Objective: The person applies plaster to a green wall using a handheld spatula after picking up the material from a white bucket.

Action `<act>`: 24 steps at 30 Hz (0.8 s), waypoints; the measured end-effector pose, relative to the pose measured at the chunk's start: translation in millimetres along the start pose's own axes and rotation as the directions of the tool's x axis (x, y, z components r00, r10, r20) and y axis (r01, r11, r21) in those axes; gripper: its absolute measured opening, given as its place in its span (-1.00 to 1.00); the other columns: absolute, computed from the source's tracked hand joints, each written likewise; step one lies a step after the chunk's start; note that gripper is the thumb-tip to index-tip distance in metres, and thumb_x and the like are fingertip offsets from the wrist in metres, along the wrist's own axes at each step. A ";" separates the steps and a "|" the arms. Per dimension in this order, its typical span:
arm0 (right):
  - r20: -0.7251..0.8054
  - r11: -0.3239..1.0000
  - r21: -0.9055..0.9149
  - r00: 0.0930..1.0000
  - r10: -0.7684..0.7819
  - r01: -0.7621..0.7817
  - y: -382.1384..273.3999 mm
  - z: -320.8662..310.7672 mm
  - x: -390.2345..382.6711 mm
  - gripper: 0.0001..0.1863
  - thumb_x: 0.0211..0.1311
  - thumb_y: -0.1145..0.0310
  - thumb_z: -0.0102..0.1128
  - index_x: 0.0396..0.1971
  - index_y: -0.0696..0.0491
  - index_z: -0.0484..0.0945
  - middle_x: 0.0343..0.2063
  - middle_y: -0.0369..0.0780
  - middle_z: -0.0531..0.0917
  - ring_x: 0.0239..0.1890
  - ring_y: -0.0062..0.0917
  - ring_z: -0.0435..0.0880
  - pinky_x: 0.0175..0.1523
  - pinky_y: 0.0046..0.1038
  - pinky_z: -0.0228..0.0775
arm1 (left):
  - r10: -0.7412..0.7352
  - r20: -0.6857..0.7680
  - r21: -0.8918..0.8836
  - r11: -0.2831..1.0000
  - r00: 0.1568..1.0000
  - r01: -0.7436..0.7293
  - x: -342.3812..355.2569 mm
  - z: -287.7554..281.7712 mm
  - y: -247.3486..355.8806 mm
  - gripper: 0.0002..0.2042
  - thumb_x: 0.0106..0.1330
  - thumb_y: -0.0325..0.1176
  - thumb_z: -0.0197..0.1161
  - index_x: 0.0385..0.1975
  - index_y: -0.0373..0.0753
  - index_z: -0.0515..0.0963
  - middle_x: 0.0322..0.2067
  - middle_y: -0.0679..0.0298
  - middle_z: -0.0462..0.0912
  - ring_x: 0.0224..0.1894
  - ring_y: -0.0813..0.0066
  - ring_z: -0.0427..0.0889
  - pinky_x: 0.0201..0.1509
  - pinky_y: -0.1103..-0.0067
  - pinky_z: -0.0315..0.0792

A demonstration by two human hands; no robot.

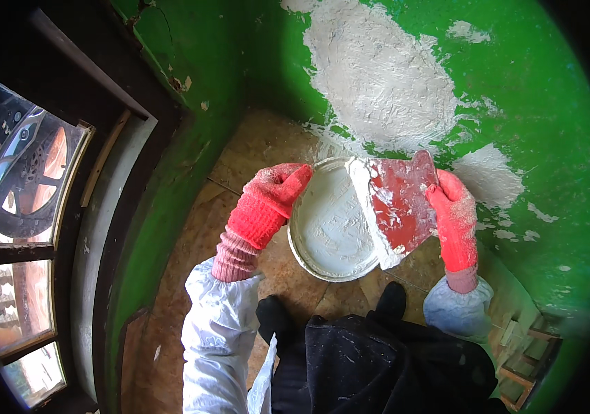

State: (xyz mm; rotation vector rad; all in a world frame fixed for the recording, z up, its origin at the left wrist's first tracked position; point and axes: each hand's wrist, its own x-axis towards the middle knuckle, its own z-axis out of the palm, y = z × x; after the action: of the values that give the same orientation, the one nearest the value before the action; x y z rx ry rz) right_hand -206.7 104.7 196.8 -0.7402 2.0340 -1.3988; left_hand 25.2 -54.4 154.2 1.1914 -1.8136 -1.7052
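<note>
My left hand [271, 203], in a dusty red glove, is closed on the rim of a round white bucket lid [326, 224] smeared with pale filler. A wide red plastic spreader [405, 196] is gripped at its right end by my right hand [455, 217], gloved the same way. Thick white filler [372, 210] coats the spreader's left edge, which lies over the right part of the lid. More filler is streaked across the red blade. Past both hands, a large rough patch of white filler [381, 79] covers part of the green wall [529, 76].
Smaller filler patches [492, 176] mark the wall at right. A dark-framed window [15, 241] stands at left. Brown tiles cover the floor [191, 255], where my dark shoes [278, 321] show. A small wooden frame [521, 372] sits at the lower right.
</note>
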 end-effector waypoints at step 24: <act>0.066 1.000 0.007 0.998 -0.002 0.002 5.2 -7.0 4.7 -0.74 0.10 0.55 0.11 -0.16 0.21 0.50 -0.33 -0.34 0.58 -0.35 -0.75 0.46 -0.21 -0.66 0.31 | 0.090 -0.026 0.045 0.995 0.996 -0.089 3.7 -6.1 -0.9 -0.65 0.23 -0.08 0.11 -0.27 -0.28 0.57 -0.62 0.34 0.52 -0.55 0.62 0.43 -0.44 0.61 0.36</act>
State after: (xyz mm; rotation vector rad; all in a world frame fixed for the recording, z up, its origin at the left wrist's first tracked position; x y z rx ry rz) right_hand -215.5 107.4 193.3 -0.7754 1.9772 -1.3644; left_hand 28.0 -60.9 153.5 1.1274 -1.8674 -1.5999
